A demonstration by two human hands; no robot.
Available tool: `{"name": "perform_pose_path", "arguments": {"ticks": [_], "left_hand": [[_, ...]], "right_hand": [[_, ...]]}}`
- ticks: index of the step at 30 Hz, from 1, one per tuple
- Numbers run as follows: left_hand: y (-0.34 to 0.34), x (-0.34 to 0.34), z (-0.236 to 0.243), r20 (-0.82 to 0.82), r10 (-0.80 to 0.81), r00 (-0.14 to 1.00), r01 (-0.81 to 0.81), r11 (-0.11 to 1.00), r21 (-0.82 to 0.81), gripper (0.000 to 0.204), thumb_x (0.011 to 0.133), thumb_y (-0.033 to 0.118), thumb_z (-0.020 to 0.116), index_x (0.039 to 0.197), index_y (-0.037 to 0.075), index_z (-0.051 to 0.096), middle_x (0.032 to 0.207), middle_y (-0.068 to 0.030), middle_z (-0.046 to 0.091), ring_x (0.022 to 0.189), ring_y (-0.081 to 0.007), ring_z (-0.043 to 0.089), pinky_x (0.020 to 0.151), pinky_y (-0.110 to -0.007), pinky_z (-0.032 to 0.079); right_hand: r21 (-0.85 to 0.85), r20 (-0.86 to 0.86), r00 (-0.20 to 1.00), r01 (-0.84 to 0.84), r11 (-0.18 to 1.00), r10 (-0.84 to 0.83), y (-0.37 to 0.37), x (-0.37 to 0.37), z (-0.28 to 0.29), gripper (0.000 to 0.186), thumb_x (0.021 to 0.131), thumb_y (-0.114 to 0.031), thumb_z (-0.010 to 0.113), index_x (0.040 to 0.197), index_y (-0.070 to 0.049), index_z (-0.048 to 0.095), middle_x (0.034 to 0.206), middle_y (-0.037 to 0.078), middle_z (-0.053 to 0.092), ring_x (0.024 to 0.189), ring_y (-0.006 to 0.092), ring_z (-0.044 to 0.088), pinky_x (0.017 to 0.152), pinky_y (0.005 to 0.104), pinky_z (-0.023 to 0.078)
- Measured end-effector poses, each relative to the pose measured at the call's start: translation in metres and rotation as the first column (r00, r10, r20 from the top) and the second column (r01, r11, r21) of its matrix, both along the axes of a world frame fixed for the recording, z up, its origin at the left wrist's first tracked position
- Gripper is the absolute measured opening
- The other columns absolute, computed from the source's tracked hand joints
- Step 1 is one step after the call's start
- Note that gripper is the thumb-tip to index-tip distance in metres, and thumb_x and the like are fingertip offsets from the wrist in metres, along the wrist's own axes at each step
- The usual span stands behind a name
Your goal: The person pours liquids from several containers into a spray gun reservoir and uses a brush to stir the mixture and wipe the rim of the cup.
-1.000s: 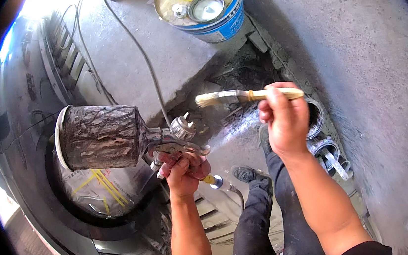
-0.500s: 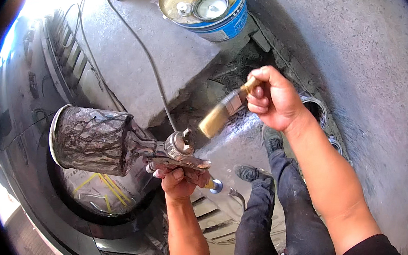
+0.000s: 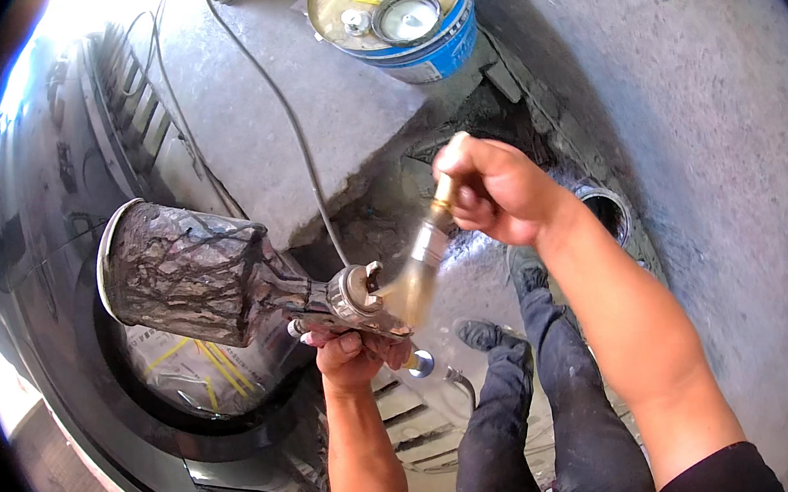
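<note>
My left hand (image 3: 353,354) is closed round the grip of a spray gun (image 3: 358,293). Dark, dried coating cakes the gun's large cup (image 3: 187,268), which tips over to the left with its pale rim facing away. In my right hand (image 3: 494,187) is a paintbrush (image 3: 429,242), gripped by its wooden handle. Its pale bristles point down and reach the front of the gun beside the metal nozzle; motion blurs them, so I cannot tell exactly where they touch.
A dark car bumper (image 3: 42,273) curves along the left, with a covered round opening. At the top stands a blue bucket (image 3: 436,54), a small open tin (image 3: 409,19) on its lid. A hose (image 3: 289,113) runs down towards the gun. An open can (image 3: 607,214) sits beyond my right forearm.
My right hand has moved left, and the brush has swung from pointing left to pointing down, its bristles now at the gun's front. The spray gun has barely shifted.
</note>
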State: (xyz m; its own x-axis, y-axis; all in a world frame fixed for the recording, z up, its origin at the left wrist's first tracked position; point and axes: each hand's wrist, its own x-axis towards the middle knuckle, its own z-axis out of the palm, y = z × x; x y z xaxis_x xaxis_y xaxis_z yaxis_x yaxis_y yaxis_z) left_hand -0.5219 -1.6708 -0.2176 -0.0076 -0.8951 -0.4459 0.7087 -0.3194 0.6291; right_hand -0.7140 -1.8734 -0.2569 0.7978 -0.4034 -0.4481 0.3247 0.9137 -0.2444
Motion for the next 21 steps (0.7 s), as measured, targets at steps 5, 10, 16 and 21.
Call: {"name": "perform_pose_path", "arguments": {"ticks": [5,10,16,21], "left_hand": [[0.005,0.004,-0.006,-0.015,0.008,1.000,-0.008,1.000,-0.023,0.032,0.077,0.033,0.064,0.087,0.003,0.062,0.062,-0.0074,0.056,0.045,-0.0241,0.054,0.045,-0.039,0.041],[0.003,0.000,-0.003,0.048,0.028,0.998,-0.026,0.999,-0.030,0.035,0.079,0.033,0.062,0.094,0.001,0.061,0.067,-0.0100,0.061,0.047,-0.0244,0.055,0.048,-0.037,0.043],[0.010,0.001,-0.009,0.050,0.077,0.996,-0.078,0.997,0.010,0.035,0.079,0.029,0.059,0.100,0.001,0.060,0.064,-0.0112,0.058,0.045,-0.0221,0.047,0.046,-0.036,0.038],[0.008,0.002,-0.008,0.073,0.039,0.997,-0.035,0.998,-0.061,0.031,0.081,0.024,0.057,0.105,0.004,0.059,0.077,-0.0120,0.063,0.050,-0.0216,0.050,0.046,-0.036,0.040]], "right_hand": [[0.003,0.066,0.986,0.156,0.988,-0.155,-0.007,0.005,0.018,0.019,0.087,-0.020,0.057,0.075,-0.006,0.056,0.059,0.001,0.048,0.046,0.0077,0.037,0.043,0.0231,0.028],[-0.034,-0.109,0.983,0.145,0.989,-0.148,0.011,-0.025,0.004,0.017,0.088,-0.020,0.059,0.079,-0.005,0.057,0.058,0.002,0.049,0.046,0.0087,0.039,0.043,0.0238,0.032],[-0.395,-0.327,0.819,0.335,0.855,-0.472,0.035,-0.026,0.024,0.016,0.088,-0.020,0.062,0.090,-0.005,0.057,0.067,0.002,0.054,0.055,0.0082,0.049,0.050,0.0229,0.040],[-0.433,-0.225,0.779,0.458,0.776,-0.585,0.062,-0.029,0.039,0.013,0.091,-0.017,0.059,0.093,-0.005,0.055,0.071,0.004,0.057,0.059,0.0091,0.051,0.054,0.0246,0.043]]}}
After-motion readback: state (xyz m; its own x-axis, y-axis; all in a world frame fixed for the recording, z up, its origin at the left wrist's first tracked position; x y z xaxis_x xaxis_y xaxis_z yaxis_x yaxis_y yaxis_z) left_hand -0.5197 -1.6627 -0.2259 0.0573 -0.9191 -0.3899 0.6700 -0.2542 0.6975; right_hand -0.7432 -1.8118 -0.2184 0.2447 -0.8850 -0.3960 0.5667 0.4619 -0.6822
